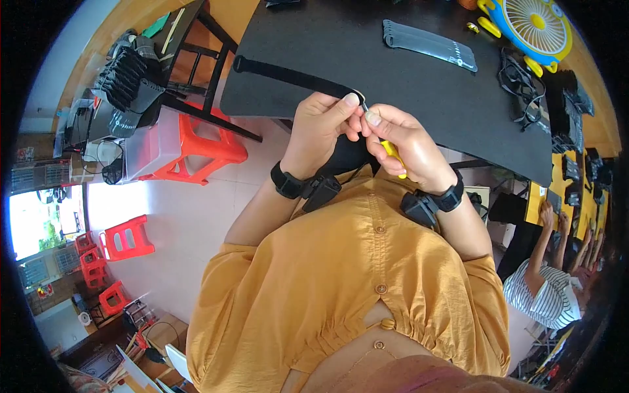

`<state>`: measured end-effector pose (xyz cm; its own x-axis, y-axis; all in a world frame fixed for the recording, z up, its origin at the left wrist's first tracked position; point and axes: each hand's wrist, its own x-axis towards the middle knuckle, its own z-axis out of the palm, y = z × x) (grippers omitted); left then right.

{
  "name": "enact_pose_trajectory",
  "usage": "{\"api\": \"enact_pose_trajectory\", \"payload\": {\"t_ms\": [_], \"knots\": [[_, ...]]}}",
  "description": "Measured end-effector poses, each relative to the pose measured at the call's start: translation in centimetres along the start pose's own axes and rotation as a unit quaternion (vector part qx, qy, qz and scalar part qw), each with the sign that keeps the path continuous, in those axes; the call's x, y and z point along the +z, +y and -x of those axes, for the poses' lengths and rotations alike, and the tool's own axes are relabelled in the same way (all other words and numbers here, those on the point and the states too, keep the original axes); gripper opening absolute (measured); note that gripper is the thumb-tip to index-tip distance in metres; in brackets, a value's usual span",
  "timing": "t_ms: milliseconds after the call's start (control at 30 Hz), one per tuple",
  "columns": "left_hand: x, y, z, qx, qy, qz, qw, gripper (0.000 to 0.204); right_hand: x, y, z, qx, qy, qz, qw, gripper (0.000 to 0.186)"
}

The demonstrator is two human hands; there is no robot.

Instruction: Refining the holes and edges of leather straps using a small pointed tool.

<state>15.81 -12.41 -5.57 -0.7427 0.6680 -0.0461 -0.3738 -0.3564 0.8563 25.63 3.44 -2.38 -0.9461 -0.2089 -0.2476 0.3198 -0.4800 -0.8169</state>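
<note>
A long black strap (288, 74) lies across the dark tabletop, with a rounded far end at the left. My left hand (325, 124) pinches its near end between thumb and fingers, where the strap bends over. My right hand (409, 141) is closed around a small yellow-handled tool (393, 157), which pokes out below the fingers; its kind is hidden by the grip. Both hands meet fingertip to fingertip at the strap's end, just off the table's front edge. What lies between the fingertips is mostly covered.
On the black table (321, 39) lie a stack of grey-black straps (429, 44), a blue-and-yellow fan (534, 23) and a tangled black cable (521, 88). A red stool (203, 147) with a clear bin (152, 147) stands left. Right, people work at a yellow table (536, 203).
</note>
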Motion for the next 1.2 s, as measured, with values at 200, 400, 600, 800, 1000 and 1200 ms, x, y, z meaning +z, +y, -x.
{"api": "enact_pose_trajectory", "payload": {"t_ms": [200,400,600,800,1000,1200], "knots": [[0.2,0.0,-0.2,-0.021,-0.017,-0.022,0.999,0.024,0.7,1.6,0.2,-0.191,0.175,0.440,0.860,0.014],[1.2,0.4,-0.8,-0.034,0.002,-0.043,0.999,0.024,0.9,1.0,0.6,-0.269,0.257,0.661,0.652,0.002],[1.1,0.0,-1.8,-0.063,-0.002,-0.008,0.998,0.024,0.3,0.5,0.7,-0.258,0.273,0.692,0.616,0.005],[1.8,1.1,-2.8,-0.069,-0.026,0.008,0.997,0.023,-0.4,-0.7,0.4,-0.274,0.278,0.637,0.665,0.010],[3.0,1.2,-3.0,-0.061,0.015,-0.036,0.997,0.027,-1.1,-1.6,0.4,-0.280,0.253,0.583,0.720,0.014],[2.6,0.9,-3.4,-0.049,0.047,0.034,0.997,0.025,-1.3,-2.1,0.6,-0.252,0.258,0.501,0.787,0.012]]}}
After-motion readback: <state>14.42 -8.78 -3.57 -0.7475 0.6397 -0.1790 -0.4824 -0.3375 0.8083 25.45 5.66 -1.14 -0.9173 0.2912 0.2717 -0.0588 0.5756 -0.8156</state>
